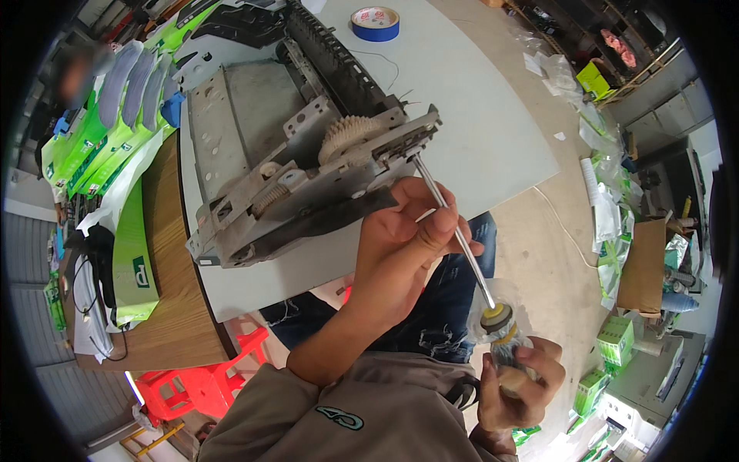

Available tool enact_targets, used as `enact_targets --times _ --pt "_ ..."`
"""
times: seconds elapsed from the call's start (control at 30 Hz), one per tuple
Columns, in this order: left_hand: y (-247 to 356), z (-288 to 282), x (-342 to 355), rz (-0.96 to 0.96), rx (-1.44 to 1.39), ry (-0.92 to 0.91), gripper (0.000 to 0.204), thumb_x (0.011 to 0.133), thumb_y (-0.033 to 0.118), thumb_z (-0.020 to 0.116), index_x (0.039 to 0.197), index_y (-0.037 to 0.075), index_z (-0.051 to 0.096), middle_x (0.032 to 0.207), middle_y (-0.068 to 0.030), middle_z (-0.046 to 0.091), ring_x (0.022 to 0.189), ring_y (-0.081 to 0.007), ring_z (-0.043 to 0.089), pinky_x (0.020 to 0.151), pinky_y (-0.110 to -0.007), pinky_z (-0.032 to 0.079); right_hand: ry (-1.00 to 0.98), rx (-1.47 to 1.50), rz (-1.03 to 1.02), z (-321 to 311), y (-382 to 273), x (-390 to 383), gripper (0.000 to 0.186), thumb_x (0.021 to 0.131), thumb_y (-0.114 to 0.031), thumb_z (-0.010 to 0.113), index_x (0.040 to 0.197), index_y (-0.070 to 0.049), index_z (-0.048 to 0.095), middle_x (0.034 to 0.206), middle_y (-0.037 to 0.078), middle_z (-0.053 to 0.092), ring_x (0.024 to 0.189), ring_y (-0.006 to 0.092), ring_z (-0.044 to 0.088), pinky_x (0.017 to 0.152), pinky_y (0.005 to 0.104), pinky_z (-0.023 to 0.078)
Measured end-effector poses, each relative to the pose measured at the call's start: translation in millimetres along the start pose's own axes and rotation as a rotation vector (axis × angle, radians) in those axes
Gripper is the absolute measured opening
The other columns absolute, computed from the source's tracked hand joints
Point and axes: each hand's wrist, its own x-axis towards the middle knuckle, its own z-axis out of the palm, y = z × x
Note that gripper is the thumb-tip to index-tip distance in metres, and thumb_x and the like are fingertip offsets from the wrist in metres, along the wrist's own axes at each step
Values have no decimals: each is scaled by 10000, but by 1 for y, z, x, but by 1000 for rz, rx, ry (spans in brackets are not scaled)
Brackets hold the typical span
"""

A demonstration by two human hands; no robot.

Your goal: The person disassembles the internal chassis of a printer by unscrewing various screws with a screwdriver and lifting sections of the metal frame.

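Observation:
My left hand (408, 246) pinches the bright metal shaft (466, 245) of what looks like a long screwdriver. The shaft's upper end meets the right end of a grey metal machine frame (246, 115), which looks like a printer's inner part. At its lower end sits a round yellow and dark collar (496, 316) with a clear, glassy-looking handle, and my right hand (527, 381) is wrapped around that. A pale toothed gear (350, 137) shows on the frame near the shaft tip. My left fingers partly cover the frame's lower right edge.
The frame rests on a light grey table (469, 100) with a roll of blue tape (375, 24) at the back. Green and white packages (92, 154) are piled at left. Below the table stands a red plastic stool (204, 389). Cartons (643, 266) and plastic wrapping line the right.

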Motion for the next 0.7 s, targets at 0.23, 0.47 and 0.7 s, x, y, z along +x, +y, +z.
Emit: enact_targets --times 0.23,0.47,0.7 --pt "-3 3 -3 -26 -45 38 295 999 155 658 1240 16 560 1072 -75 603 963 -207 668 875 -410 622 216 463 543 13 -2 -5 964 777 -575 838 1431 -50 364 1233 192 557 726 223 625 508 281 494" --pt "-1 10 -3 -17 118 47 475 1007 354 650 1306 -3 557 1078 -72 634 993 -211 662 906 -416 584 64 72 152 6 12 3 564 864 -327 797 1272 -22 554 1197 203 573 747 249 636 599 349 529" --pt "-8 1 0 -2 -43 -21 320 964 141 712 1229 -12 618 1024 -64 658 899 -178 682 806 -357 582 107 145 51 -2 16 12 663 765 -197 907 1301 -35 551 1200 224 591 807 299 663 644 361 557"
